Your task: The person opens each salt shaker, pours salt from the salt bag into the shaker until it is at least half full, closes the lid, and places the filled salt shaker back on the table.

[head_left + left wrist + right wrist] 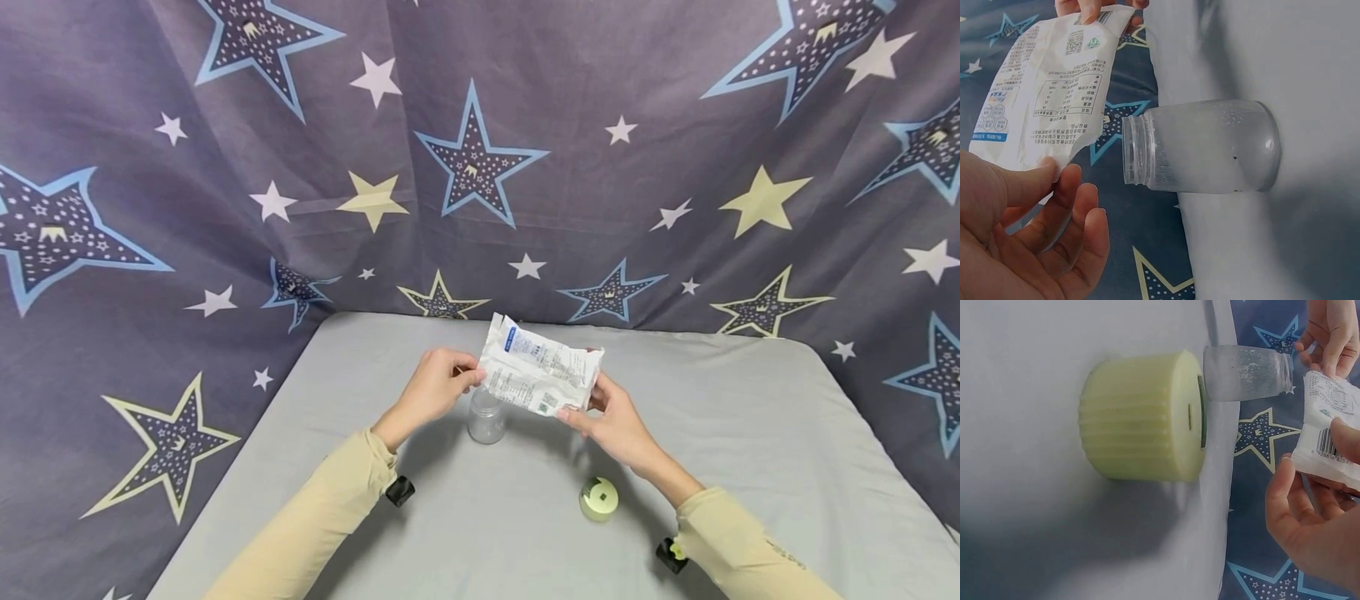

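Observation:
A white printed packet [542, 367] is held up between both hands, tilted, over the table. My left hand [442, 383] pinches its left lower corner between thumb and forefinger, the other fingers loosely bent in the left wrist view. At the packet's right end my right hand [613, 417] grips it, thumb on the printed face and fingers behind, near a barcode [1330, 447]. Below the packet's left end stands a clear jar [487, 419], upright with its mouth uncovered; a few specks show on its wall [1210, 147].
A ribbed pale-green lid [599, 499] with a slot in its top sits on the table nearer the person, right of the jar. Grey cloth covers the table [480, 533]. Behind it hangs a star-patterned curtain [577, 217]. Black wrist cameras [401, 491] sit under the sleeves.

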### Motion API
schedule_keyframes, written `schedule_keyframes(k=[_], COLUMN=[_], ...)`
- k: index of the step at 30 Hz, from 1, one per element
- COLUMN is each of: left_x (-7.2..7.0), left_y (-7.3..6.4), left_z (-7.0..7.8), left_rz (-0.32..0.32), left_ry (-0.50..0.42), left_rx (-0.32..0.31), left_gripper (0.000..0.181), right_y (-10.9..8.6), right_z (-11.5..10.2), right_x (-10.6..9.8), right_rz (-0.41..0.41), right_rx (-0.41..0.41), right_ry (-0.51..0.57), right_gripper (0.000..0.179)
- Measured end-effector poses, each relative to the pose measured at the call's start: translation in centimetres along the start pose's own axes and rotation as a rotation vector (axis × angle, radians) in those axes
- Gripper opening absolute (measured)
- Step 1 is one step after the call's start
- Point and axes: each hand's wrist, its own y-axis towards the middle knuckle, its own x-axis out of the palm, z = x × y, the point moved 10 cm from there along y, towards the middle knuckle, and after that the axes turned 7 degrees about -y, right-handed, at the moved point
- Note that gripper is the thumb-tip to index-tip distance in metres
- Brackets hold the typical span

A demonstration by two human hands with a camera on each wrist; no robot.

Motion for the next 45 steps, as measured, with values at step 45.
schedule_keyframes(k=[45], left_x=[-0.1], left_y=[-0.6], left_z=[-1.4], left_rz=[0.024], left_ry=[-0.015], left_rx=[-0.041], left_gripper=[0.021], right_y=[0.6], right_z=[-0.8], right_x=[-0.7], right_rz=[0.068], right_rx=[-0.007], right_ry=[-0.026], right_gripper=[0.053])
